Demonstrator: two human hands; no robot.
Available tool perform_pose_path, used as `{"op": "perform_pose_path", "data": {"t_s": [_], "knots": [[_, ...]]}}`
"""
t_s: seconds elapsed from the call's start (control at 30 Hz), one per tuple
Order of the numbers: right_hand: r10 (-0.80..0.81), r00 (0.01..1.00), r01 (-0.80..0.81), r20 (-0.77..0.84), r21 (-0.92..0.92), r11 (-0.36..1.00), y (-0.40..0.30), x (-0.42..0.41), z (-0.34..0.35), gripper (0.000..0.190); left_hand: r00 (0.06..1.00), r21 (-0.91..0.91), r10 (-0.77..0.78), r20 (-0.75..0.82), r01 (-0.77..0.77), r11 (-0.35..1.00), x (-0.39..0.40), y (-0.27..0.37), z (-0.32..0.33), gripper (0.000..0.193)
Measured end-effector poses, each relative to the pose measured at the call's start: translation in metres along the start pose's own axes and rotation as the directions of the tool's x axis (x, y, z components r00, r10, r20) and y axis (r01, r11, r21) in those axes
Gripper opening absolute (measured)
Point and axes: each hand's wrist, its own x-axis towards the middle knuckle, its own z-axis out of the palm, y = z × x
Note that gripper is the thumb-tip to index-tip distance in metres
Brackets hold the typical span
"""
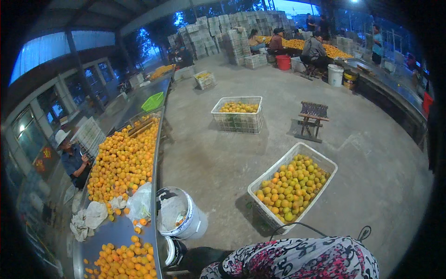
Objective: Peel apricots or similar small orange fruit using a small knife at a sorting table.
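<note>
Neither of my hands is in view. A patterned garment (299, 259) on my own body fills the bottom of the picture. In front of me a white plastic crate (334, 166) stands on the floor, filled with yellow-orange apricots (292, 185). To my left runs a metal sorting table (118, 228) with a near pile of apricots (125, 261) and a larger pile (122, 157) farther along. Between the piles lie a clear plastic bag (140, 202) and crumpled pale cloths (87, 218). A white bucket (198, 216) with a few fruits inside stands against the table.
A dark bucket (176, 251) sits below the white one. Farther off are another apricot crate (237, 120), a folding stool (312, 118) and a green basket (152, 102). A person in a white hat (71, 160) holds a crate (89, 137) across the table. Other people (315, 48) sit near stacked crates (237, 43).
</note>
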Motion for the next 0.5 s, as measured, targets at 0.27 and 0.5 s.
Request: {"op": "perform_pose_path", "data": {"t_s": [0.27,0.5], "knots": [[-0.074,0.991,0.058,0.109,0.146,0.988,-0.007,0.077,0.01,0.034,0.94,-0.241,0.215,-0.265,-0.28,0.929,-0.047,0.001,-0.001,0.036],[-0.078,0.994,0.052,0.073,0.309,0.949,-0.041,0.148,0.003,0.032,0.855,-0.34,0.434,-0.285,-0.513,0.788,-0.005,0.067,-0.074,0.042]]}}
